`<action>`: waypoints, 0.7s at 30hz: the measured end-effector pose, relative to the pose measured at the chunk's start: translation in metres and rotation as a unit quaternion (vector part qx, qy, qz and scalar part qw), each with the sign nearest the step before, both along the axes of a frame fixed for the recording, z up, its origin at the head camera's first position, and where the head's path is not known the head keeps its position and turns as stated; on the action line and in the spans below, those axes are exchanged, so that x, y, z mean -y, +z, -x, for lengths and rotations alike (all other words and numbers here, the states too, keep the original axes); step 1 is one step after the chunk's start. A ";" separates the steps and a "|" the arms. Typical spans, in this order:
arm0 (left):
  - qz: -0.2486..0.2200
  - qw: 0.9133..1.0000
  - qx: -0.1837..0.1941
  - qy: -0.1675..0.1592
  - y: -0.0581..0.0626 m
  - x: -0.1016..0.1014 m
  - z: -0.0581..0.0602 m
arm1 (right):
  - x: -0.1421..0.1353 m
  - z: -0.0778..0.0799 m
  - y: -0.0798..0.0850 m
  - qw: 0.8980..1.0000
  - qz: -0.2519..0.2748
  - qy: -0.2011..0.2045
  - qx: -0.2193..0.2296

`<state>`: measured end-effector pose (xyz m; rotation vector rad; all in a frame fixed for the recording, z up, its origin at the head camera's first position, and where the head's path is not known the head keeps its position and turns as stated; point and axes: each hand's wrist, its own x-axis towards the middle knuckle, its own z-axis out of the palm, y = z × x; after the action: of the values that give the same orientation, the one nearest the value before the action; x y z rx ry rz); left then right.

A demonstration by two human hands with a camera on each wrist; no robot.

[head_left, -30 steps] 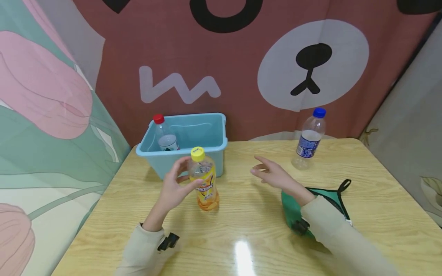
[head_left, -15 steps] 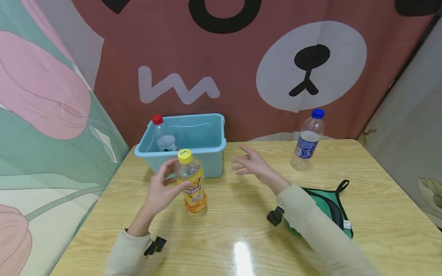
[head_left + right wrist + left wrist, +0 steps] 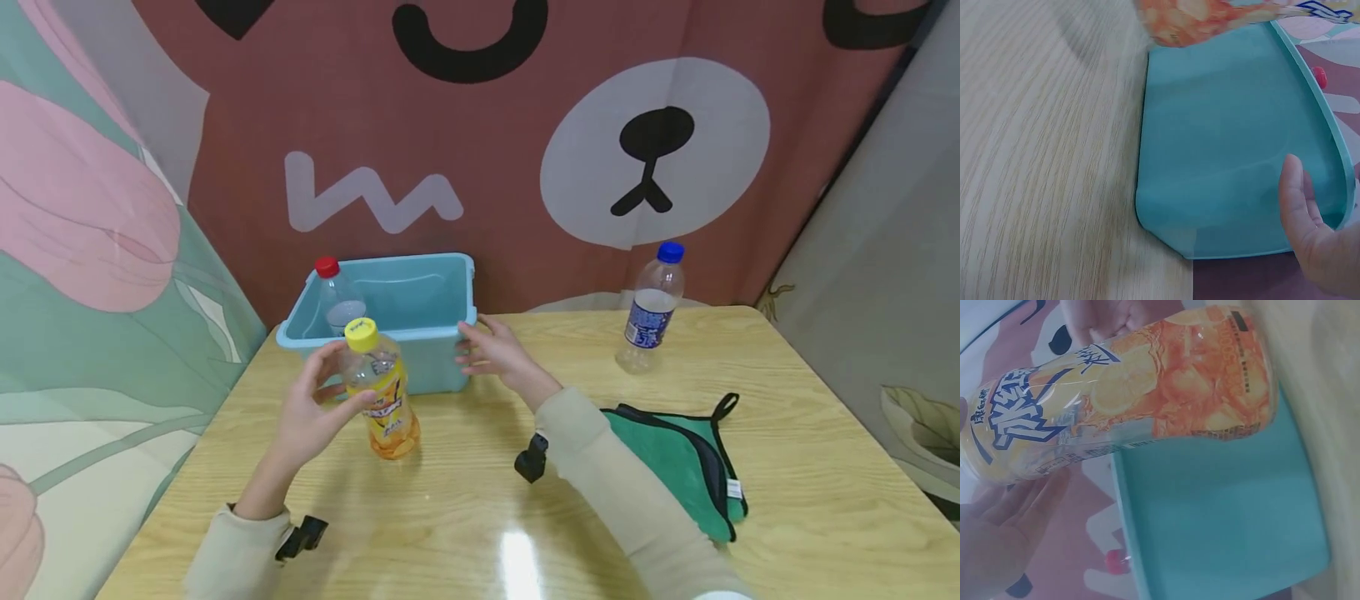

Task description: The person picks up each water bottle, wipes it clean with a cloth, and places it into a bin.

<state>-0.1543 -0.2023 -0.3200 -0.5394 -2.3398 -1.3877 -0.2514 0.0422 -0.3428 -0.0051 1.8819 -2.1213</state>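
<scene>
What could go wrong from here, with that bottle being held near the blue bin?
The yellow-capped bottle might slip, since the left hand holds it just between thumb and fingers. It could also knock the bin, whose front wall is right behind it in the head view. And the right hand, at the bin's near right corner, might nudge the bin out of place.

Btl [image 3: 388,406] before bin [image 3: 435,368], cloth [image 3: 663,467] R

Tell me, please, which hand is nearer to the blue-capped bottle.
Right: the right hand is by the bin, left of the blue-capped bottle; the left hand, gripping the yellow-capped bottle, is farther left.
</scene>
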 end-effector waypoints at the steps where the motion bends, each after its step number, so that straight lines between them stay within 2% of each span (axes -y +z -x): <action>1: -0.003 1.000 -0.005 0.002 0.002 0.000 0.000 | 0.002 0.000 0.000 1.000 0.001 -0.006 0.001; 9: -0.034 0.997 -0.063 -0.003 0.023 -0.002 0.004 | 0.007 0.002 -0.002 1.000 0.010 -0.026 0.003; 13: -0.040 0.995 -0.096 -0.002 0.039 -0.002 0.007 | 0.006 0.002 -0.003 1.000 0.007 -0.023 0.002; 18: -0.045 0.993 -0.108 0.005 0.060 0.001 0.014 | 0.004 0.002 -0.003 1.000 0.004 -0.022 0.001; 21: -0.075 0.990 -0.122 -0.017 0.071 0.003 0.020 | 0.004 0.002 -0.002 1.000 0.002 -0.019 -0.002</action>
<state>-0.1738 -0.2054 -0.2492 -0.6661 -2.0249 -1.4125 -0.2537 0.0379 -0.3451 0.0256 1.8939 -2.1517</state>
